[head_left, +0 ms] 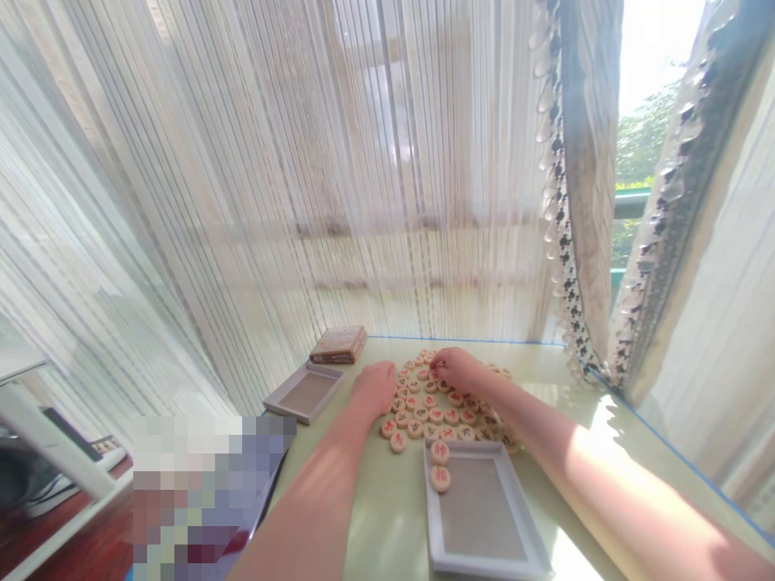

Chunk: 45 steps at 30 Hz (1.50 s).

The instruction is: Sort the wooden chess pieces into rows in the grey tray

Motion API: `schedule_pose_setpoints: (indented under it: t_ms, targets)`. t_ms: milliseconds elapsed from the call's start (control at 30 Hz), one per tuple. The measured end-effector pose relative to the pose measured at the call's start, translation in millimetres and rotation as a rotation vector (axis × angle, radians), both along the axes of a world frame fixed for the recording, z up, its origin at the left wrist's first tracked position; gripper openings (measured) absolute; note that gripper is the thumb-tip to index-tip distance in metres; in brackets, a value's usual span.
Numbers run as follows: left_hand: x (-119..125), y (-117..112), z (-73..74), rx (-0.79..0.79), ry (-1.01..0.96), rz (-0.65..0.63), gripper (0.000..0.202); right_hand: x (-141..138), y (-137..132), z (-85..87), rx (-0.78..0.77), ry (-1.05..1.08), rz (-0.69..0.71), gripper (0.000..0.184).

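Observation:
Round wooden Chinese chess pieces [430,400] with red and black characters lie face up in a loose cluster on the table. At the cluster's left edge rests my left hand [374,386], palm down, its fingers loosely extended against the outer pieces and partly hidden. My right hand [458,368] reaches over the far side, fingertips bent down and closed around a piece that they mostly cover. Nearer me stands a shallow grey box tray [484,508]. Two red-marked pieces [441,478] lie in its far left corner, one behind the other.
A second shallow tray or lid [306,393] lies left of my left hand, with a brown box [339,344] behind it. The pale green table [387,516] has a blue edge, and string curtains [393,202] hang behind it. White furniture legs [60,444] stand at left.

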State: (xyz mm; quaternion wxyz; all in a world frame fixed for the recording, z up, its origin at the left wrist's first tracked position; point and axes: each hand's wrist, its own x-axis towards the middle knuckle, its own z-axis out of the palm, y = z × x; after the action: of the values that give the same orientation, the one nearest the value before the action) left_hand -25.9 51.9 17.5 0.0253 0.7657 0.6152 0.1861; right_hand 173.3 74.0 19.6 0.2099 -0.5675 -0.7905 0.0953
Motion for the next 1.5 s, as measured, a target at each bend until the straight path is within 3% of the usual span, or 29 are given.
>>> schedule_pose_setpoints:
  t_ms: [400,667,1067,1333,1500]
  targets:
    - [2.1,-5.3,2.2,0.074,0.092,0.052,0.036,1.0,-3.1,-0.9,0.025,-0.081,-0.044,0.028]
    - [0.3,-5.6,3.2,-0.036,0.139,0.184,0.036,-2.2,-9.1,0.3,0.043,-0.086,-0.036,0.032]
    - [3.8,-7.0,6.2,0.123,0.023,0.049,0.04,-11.5,-12.6,-2.9,0.042,-0.083,-0.024,0.027]
    - [12.7,-18.9,10.0,0.101,0.092,-0.078,0.036,-11.4,-15.5,-0.9,-0.037,0.012,-0.082,0.033]
    - [17.6,-23.3,6.6,0.063,0.113,-0.143,0.035,-12.6,-16.7,-1.4,0.003,0.01,-0.03,0.031]
